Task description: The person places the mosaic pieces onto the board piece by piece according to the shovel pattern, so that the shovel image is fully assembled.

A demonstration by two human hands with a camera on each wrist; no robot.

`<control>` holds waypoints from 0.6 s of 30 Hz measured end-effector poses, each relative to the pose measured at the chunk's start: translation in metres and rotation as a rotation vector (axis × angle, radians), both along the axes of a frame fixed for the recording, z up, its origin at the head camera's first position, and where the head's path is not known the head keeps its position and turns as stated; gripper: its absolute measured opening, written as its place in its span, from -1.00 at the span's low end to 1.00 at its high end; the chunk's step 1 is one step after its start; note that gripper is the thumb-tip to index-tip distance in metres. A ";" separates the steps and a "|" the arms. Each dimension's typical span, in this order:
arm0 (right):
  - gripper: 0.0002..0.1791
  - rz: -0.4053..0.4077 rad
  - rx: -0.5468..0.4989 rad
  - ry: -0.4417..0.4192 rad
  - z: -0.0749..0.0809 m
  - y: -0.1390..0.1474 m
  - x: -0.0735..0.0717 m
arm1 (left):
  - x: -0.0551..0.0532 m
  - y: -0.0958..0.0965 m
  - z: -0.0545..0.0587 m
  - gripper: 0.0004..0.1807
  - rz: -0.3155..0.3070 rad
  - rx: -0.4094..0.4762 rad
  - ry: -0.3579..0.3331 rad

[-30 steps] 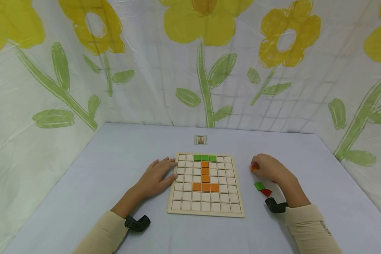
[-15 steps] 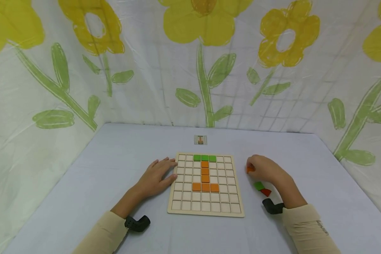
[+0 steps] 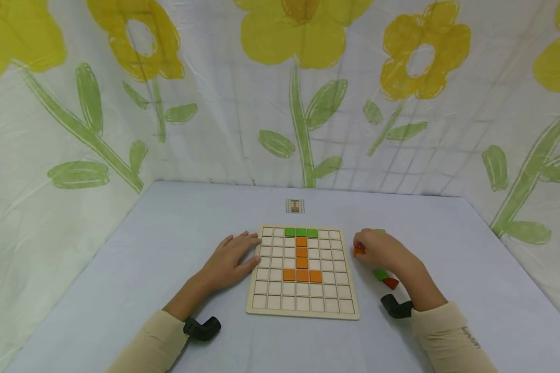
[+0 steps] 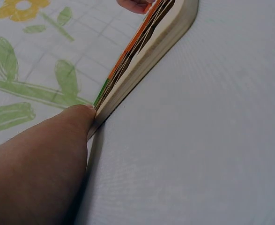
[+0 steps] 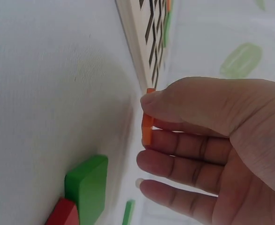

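Observation:
A wooden grid board [image 3: 303, 305] lies mid-table, with a row of green tiles [image 3: 301, 232] at its far edge. Orange tiles [image 3: 302, 252] run down from that row and end in a crosswise row. My left hand [image 3: 231, 260] rests at the board's left edge with fingers extended, its fingertips touching the rim. To the right of the board, my right hand [image 3: 382, 249] pinches an orange tile [image 5: 147, 117] between thumb and index finger, above the table. Below that hand lie a green tile [image 5: 86, 187] and a red piece [image 3: 391, 283].
Behind the board lies a small pattern card [image 3: 295, 206]. Another green piece [image 5: 128, 212] is partly hidden beyond my right hand. A white cloth painted with flowers [image 3: 270, 103] hangs behind the table [image 3: 191, 207].
My right hand has moved left toward the board with the orange tile. A green piece behind that hand has come into view. My left hand has stayed still.

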State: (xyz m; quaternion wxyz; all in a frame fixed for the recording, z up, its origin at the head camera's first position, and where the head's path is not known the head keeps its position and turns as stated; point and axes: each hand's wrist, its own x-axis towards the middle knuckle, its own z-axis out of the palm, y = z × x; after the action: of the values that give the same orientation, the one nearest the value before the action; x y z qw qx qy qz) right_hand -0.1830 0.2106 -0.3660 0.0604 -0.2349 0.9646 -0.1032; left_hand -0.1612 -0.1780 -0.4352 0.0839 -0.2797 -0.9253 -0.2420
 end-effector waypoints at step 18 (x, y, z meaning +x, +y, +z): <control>-0.90 0.138 -0.055 0.030 0.006 -0.032 0.016 | 0.000 0.000 0.000 -0.44 0.003 0.001 -0.006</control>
State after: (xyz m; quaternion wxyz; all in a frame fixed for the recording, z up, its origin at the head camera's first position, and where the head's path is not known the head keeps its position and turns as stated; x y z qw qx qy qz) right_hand -0.1669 0.1783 -0.3605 0.0464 -0.3038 0.9438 -0.1218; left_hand -0.1610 -0.1783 -0.4357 0.0816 -0.2778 -0.9258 -0.2432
